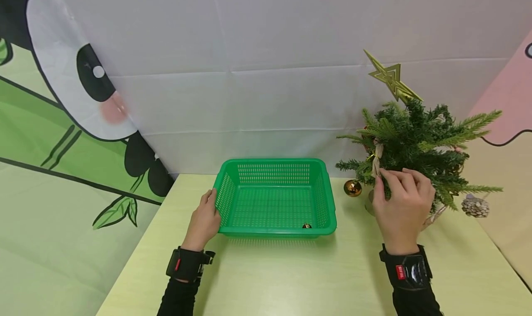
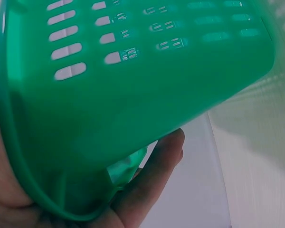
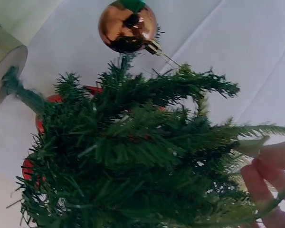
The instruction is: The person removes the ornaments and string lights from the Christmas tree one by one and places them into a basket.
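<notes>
The left hand (image 1: 203,221) holds the green basket (image 1: 274,232) — its fingers curl round the left edge. A small shiny thing (image 1: 306,226) sits inside, near the front right corner. The right hand (image 1: 403,205) has its fingers pinched on a pale bow (image 1: 377,159), at the left of the tree (image 1: 415,136) — a gold ball (image 1: 353,188) hangs nearby, over the bench (image 1: 291,279).
</notes>
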A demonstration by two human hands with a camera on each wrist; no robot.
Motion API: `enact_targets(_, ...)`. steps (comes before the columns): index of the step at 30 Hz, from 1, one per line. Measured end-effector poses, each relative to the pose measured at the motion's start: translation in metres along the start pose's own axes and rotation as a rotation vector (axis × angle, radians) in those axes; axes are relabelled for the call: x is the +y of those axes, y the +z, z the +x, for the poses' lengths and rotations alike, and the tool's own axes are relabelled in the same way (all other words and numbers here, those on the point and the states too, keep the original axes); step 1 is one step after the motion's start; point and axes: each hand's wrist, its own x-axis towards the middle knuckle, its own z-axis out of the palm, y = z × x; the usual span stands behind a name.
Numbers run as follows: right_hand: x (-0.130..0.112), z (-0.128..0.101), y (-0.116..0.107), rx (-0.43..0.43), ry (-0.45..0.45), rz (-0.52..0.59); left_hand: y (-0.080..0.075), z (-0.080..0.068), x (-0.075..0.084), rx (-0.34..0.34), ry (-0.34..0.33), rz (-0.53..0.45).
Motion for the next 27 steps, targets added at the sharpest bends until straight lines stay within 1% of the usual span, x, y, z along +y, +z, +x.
enact_targets(4, 0.001, -0.001, 0.002, 0.022, 0.004, -0.005, 0.000, -0.001, 0.000, -0.005, -0.005, -0.003)
enact_targets(8, 0.001, -0.002, 0.004, 0.063, 0.020, -0.005, -0.001, -0.002, 0.001, -0.008, -0.010, -0.003)
enact_targets(15, -0.003, 0.000, 0.002, 0.153, 0.031, 0.005, -0.001, -0.002, 0.000, 0.002, 0.015, 0.002)
enact_targets(22, -0.010, 0.002, -0.001, 0.218, 0.091, 0.106, 0.000, -0.001, -0.001, -0.003, 0.009, -0.003)
enact_targets(27, -0.016, 0.003, -0.003, 0.253, 0.098, 0.152, -0.001, -0.002, 0.000, -0.006, 0.012, 0.002)
